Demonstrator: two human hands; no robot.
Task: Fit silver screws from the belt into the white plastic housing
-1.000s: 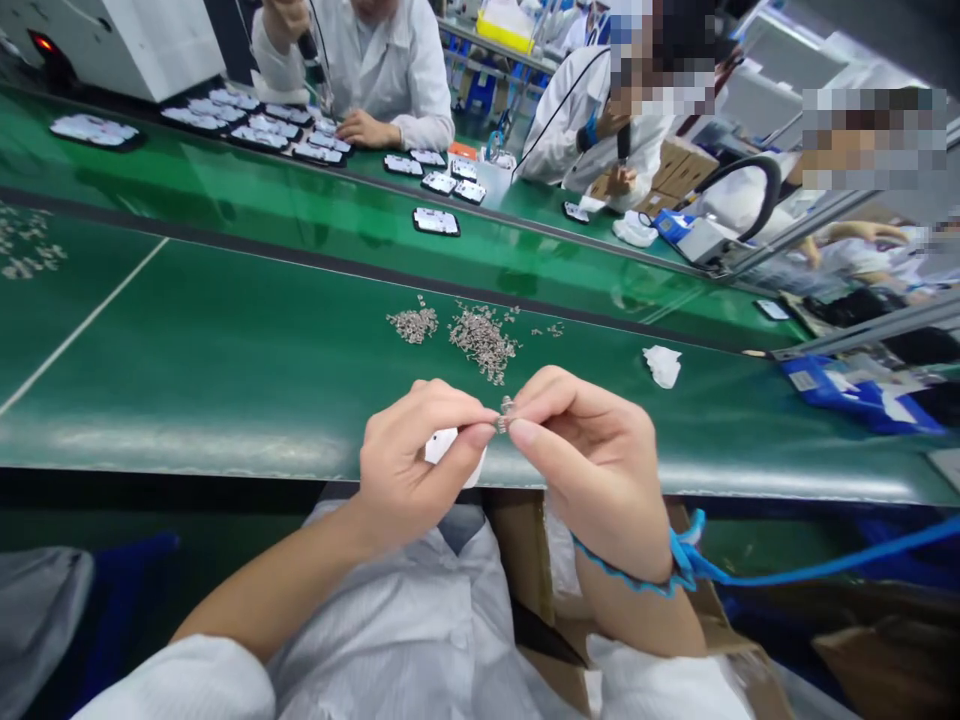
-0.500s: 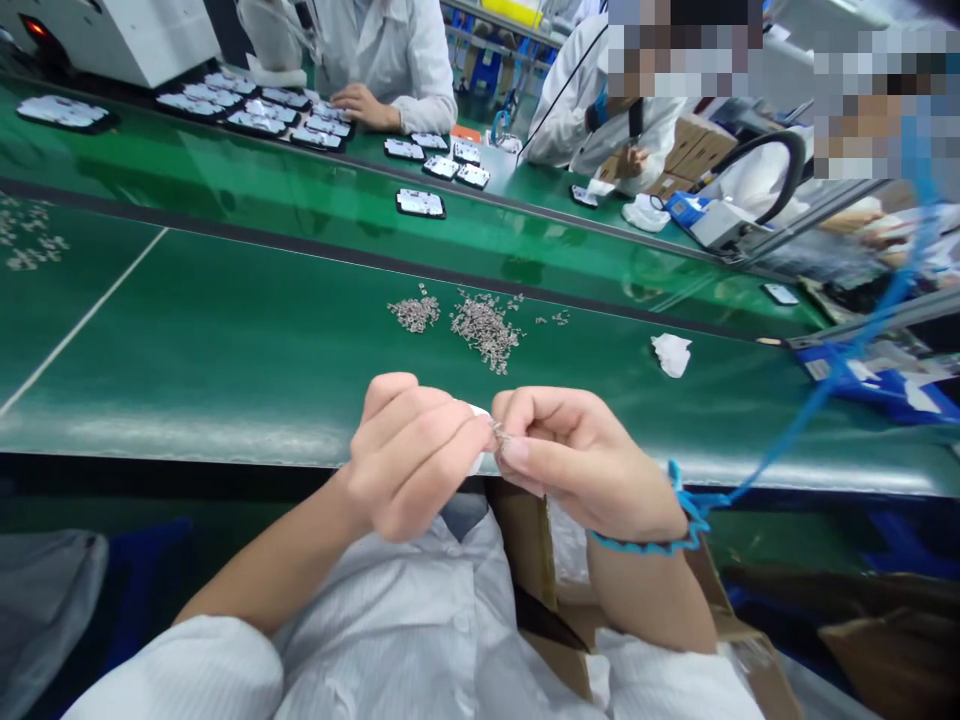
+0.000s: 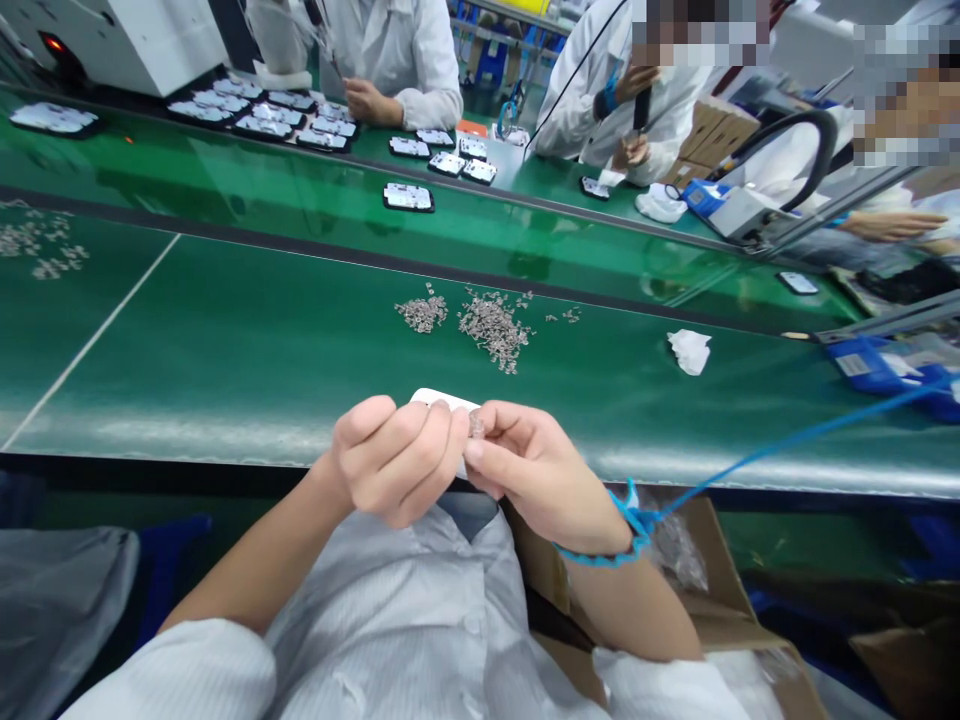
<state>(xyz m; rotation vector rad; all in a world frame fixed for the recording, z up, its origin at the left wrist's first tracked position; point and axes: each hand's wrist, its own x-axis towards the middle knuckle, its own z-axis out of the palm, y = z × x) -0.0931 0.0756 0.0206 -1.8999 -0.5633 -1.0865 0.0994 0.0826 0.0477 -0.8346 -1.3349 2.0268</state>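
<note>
My left hand (image 3: 401,460) is closed, its fingers curled over a flat white panel (image 3: 429,396) with a rounded corner; most of the panel is hidden. My right hand (image 3: 536,470) pinches small clear parts (image 3: 476,426) against the left fingertips, above the bench's front edge. A blue coiled wrist strap (image 3: 626,530) circles my right wrist. Beyond my hands, a larger pile of small shiny parts (image 3: 495,330) and a smaller pile (image 3: 422,314) lie on the green bench (image 3: 247,350).
Right of the piles is a crumpled white tissue (image 3: 688,352). Another scatter of small parts (image 3: 45,240) lies far left. Across the bench, co-workers in white coats (image 3: 420,60) stand near several white-and-black panels (image 3: 409,197). An open cardboard box (image 3: 720,560) sits below the bench edge.
Both hands have shifted slightly left, and more of the white panel shows above the left fingers. The blue strap's cord hangs lower. A co-worker's hand has lifted off the panels.
</note>
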